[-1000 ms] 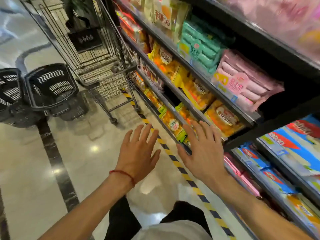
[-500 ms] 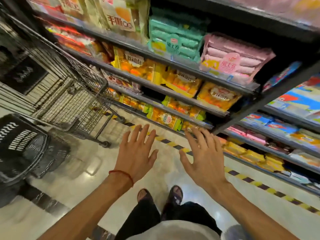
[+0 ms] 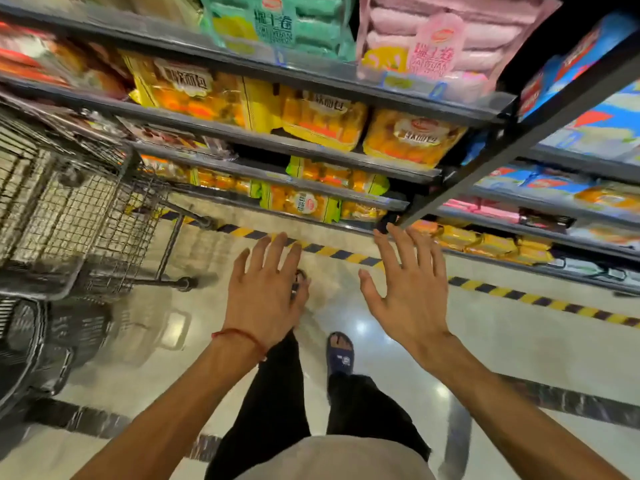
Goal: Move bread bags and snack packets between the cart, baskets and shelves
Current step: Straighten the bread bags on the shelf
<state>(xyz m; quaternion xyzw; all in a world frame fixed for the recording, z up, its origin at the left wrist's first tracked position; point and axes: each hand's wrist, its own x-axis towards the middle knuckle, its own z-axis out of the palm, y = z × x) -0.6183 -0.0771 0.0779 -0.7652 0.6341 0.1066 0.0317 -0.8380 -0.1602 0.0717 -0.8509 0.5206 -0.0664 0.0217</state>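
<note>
Hand state: the left hand (image 3: 266, 296) and the right hand (image 3: 407, 296) are both spread flat, palms down, fingers straight and apart. Neither holds anything. Both hover over the floor (image 3: 502, 341) in front of the shelves (image 3: 263, 140), with the right fingertips nearest the lowest tier.

Item location: the yellow bread bags (image 3: 322, 119) lie on the second tier, packed side by side and touching. More bread bags with green ends (image 3: 301, 202) sit on the tier below, closest to the hands. A green packet (image 3: 277, 26) and a pink packet (image 3: 440, 46) occupy the top tier. The wire cart (image 3: 86, 209) stands to the left beside the shelves. A black basket (image 3: 27, 344) is on the floor below it. The contents of both are too blurred to tell.

Handling, by judgement: the bread bags are probably light, soft and air-filled, with slick film wrapping. Squeezing the middle would likely crush the rolls inside. Take hold at the sealed end seam, or support the bag from below on a flat palm and steady it with the other hand. Neighbouring bags press against each other, so draw one straight out toward the aisle to avoid dragging the next off the shelf edge.
</note>
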